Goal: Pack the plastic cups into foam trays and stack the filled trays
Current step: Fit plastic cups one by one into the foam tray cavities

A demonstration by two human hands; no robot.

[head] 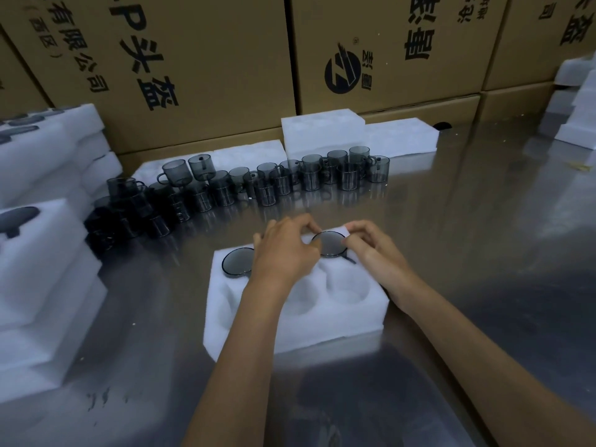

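A white foam tray (300, 321) with round pockets lies on the steel table in front of me. One grey plastic cup (237, 262) sits sunk in its far left pocket. A second cup (331, 245) sits in the far right pocket. My left hand (285, 250) and my right hand (371, 250) both pinch this cup's rim with curled fingers, one on each side. The near pockets of the tray hold nothing. Several loose grey cups (274, 183) with handles stand in a crowded row farther back on the table.
Stacks of filled foam trays (38, 269) rise at the left. Unfilled foam trays (322, 130) lie behind the cups, and more foam (577, 101) is piled at the far right. Large cardboard boxes (387, 53) wall off the back. The steel table (483, 227) stretches to the right.
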